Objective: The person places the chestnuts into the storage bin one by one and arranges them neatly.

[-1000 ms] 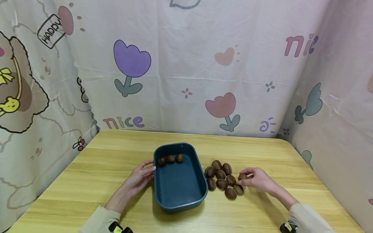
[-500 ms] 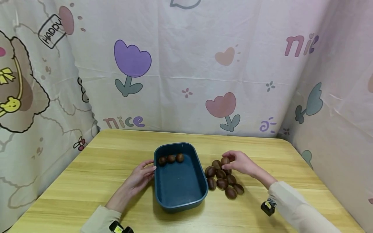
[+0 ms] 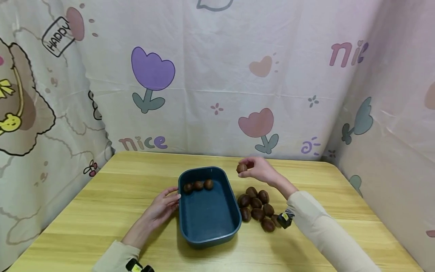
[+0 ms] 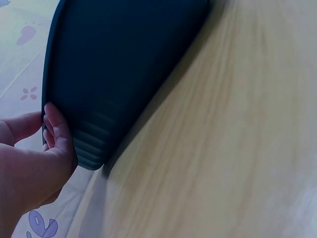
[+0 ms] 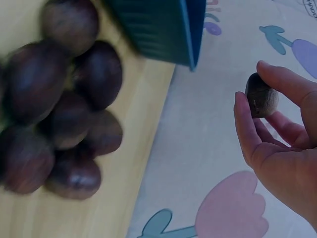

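Pinched between thumb and fingers of my right hand [image 3: 259, 170] is a brown chestnut [image 3: 241, 168], up past the far right corner of a dark blue rectangular bin [image 3: 209, 221]. The right wrist view shows this chestnut [image 5: 261, 95] held above the table. My left hand [image 3: 163, 209] grips the bin's left rim; in the left wrist view its fingers [image 4: 59, 126] lie against the outer wall, thumb at the rim. Inside the bin, three chestnuts [image 3: 198, 185] sit in a row along the far end.
Several loose chestnuts [image 3: 257, 214] lie in a cluster on the wooden table [image 3: 142, 177], right beside the bin's right wall. My right sleeve [image 3: 323, 226] passes over the table to their right. A printed curtain [image 3: 210, 75] stands behind the table's far edge.
My right hand has picked a chestnut from the right edge of the cluster and carried it up and left over the pile toward the bin's far corner. The left hand stays put.
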`<move>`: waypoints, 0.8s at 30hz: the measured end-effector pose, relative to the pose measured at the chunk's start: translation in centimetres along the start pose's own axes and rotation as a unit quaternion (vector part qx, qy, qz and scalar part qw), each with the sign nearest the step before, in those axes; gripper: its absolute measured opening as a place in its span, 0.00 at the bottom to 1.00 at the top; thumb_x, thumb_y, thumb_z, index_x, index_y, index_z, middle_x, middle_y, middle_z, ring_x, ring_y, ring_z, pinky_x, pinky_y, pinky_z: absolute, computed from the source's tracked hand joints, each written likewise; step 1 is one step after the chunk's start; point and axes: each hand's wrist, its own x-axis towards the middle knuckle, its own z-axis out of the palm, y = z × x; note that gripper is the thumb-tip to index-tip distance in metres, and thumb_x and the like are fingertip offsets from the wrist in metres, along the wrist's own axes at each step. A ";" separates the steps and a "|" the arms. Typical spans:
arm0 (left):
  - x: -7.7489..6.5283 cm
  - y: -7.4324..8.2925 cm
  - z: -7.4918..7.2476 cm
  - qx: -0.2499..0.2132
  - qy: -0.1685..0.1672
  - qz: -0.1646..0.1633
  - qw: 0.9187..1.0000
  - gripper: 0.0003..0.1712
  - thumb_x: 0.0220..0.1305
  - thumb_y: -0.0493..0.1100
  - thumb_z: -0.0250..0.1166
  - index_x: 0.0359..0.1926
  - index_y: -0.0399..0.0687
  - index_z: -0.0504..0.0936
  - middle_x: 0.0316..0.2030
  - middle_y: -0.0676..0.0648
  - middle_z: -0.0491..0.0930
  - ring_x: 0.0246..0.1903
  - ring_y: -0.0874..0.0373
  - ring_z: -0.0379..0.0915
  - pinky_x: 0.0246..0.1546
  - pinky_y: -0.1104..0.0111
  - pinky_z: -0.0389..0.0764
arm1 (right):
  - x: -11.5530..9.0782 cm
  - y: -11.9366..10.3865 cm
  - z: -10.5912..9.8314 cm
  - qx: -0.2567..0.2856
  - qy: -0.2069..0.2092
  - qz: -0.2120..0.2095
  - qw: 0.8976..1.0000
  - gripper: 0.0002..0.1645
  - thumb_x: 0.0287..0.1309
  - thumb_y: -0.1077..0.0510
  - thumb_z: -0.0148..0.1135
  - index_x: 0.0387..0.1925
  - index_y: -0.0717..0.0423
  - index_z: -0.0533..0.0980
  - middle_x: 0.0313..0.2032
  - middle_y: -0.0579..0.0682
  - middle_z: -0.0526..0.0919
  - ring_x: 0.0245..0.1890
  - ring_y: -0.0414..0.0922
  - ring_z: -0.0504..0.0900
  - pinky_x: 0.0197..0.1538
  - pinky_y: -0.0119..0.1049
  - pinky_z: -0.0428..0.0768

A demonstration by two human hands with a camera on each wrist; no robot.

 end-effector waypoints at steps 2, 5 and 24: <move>0.0 0.0 -0.1 0.000 -0.002 0.000 1.000 0.20 0.70 0.29 0.50 0.59 0.34 0.57 0.36 0.48 0.76 0.36 0.61 0.74 0.40 0.72 0.75 | 0.6 -0.7 0.4 0.007 -0.002 -0.001 1.000 0.27 0.50 0.61 0.72 0.53 0.65 0.77 0.39 0.52 0.82 0.40 0.48 0.78 0.43 0.39 0.77; -0.1 0.0 -0.1 -0.001 -0.004 -0.001 1.000 0.20 0.70 0.30 0.50 0.60 0.35 0.58 0.37 0.49 0.76 0.37 0.61 0.74 0.40 0.72 0.75 | 1.4 -1.7 1.0 0.018 -0.005 -0.004 1.000 0.26 0.51 0.61 0.71 0.53 0.65 0.77 0.38 0.53 0.82 0.39 0.47 0.78 0.42 0.38 0.77; 0.4 -0.7 -0.5 0.012 -0.018 0.019 1.000 0.18 0.67 0.32 0.56 0.55 0.37 0.62 0.35 0.50 0.76 0.35 0.62 0.75 0.41 0.72 0.75 | 4.9 -5.8 7.0 0.034 -0.016 -0.038 0.999 0.23 0.51 0.59 0.73 0.49 0.62 0.79 0.35 0.49 0.81 0.34 0.43 0.76 0.40 0.33 0.75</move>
